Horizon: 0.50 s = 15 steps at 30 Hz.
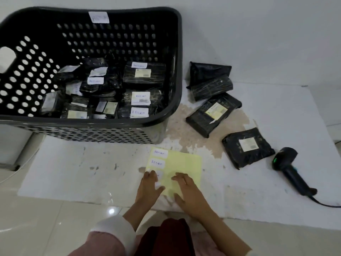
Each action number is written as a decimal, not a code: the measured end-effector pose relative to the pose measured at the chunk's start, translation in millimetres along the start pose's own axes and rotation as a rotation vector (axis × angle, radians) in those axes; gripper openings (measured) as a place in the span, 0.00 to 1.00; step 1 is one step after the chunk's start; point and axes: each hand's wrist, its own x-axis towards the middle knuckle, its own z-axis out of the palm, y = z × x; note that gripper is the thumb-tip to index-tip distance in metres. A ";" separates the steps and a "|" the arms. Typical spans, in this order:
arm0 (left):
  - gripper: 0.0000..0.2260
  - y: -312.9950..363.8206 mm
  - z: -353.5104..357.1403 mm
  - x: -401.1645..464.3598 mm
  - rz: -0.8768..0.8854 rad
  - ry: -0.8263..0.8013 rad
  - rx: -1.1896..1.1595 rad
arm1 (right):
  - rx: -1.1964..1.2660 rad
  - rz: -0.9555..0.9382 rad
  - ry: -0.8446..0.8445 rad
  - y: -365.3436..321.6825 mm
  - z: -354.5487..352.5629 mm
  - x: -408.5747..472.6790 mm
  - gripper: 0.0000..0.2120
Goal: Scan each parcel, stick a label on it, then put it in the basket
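Observation:
A yellow label sheet [181, 164] lies flat on the white mat, with white "RETURN" labels [159, 153] down its left side. My left hand [150, 187] rests on the sheet's lower left, fingertips on a label. My right hand [186, 189] presses flat on the sheet beside it. Neither hand grips anything. Several black wrapped parcels lie to the right, the nearest [247, 146] beside the black handheld scanner [289, 167], which lies on the mat with a green light. The dark perforated basket [162, 115] at upper left holds several labelled parcels.
The scanner's cable [324, 205] trails off to the right. The white mat [73, 172] is worn through to brown below the basket's right corner. A white wall rises behind. My red-clothed knee [166, 237] sits at the bottom edge.

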 end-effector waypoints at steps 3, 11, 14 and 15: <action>0.13 -6.5 -6.6 0.5 0.081 -0.033 -0.009 | -0.167 0.020 -0.101 2.7 24.0 6.7 0.28; 0.04 -2.4 -12.9 0.0 0.153 -0.038 0.033 | -0.351 0.106 -0.117 -1.7 45.2 9.3 0.27; 0.09 -0.8 -13.4 0.8 0.148 -0.041 0.167 | -0.420 0.123 -0.137 -4.5 46.7 6.9 0.29; 0.09 -1.0 -13.2 0.3 0.140 -0.040 0.182 | -0.428 0.127 -0.141 -5.3 46.5 6.6 0.29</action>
